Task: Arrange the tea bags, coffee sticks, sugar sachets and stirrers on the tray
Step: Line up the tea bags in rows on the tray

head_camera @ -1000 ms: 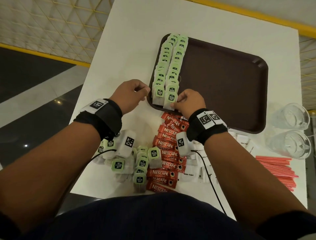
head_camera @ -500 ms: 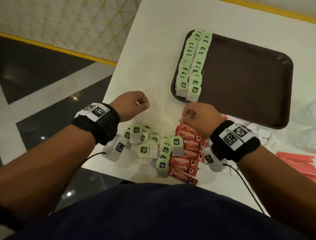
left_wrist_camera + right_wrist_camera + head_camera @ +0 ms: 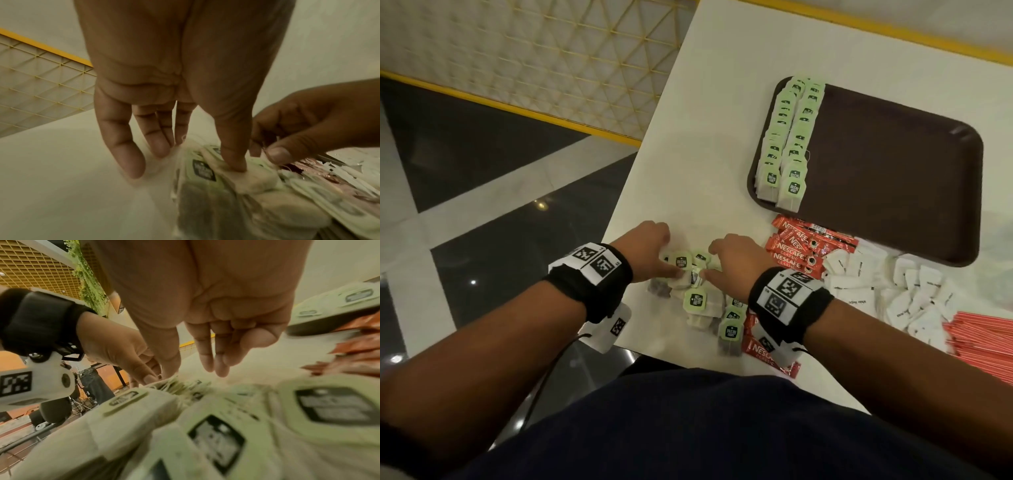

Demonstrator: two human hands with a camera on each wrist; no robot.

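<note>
From the head view, both my hands have come back from the tray (image 3: 893, 164) to the loose tea bags (image 3: 697, 301) at the near edge of the worktop (image 3: 705, 137). A second ago they were at the near end of the two rows (image 3: 787, 137) on the tray's left side. Now my left hand (image 3: 650, 250) and right hand (image 3: 736, 263) meet over the pile, fingertips down among the bags. The rows lie as I left them, so that placement looks finished and I judge this to be the next pick. The coffee sticks (image 3: 801, 246), sugar sachets (image 3: 876, 281) and stirrers (image 3: 983, 339) are all on the worktop, off the tray, so most of the task is ahead.

From the left wrist, my left hand (image 3: 185, 81) has its fingers (image 3: 127, 154) fairly straight and pointing down, tips at the worktop beside the pile. The thumb presses onto a tea bag (image 3: 246, 175). Nothing is pinched or lifted yet. My right hand (image 3: 298, 123) comes in from the right, thumb and finger close together; it may be catching a bag's string, but blur keeps me from being sure.

From the right wrist, my right hand (image 3: 205, 305) hangs over the tea bags (image 3: 226, 426), fingers loosely bent, tips just above the pile. I cannot tell whether it holds anything. My left hand (image 3: 119, 350) is opposite, fingertips in the same heap.
</note>
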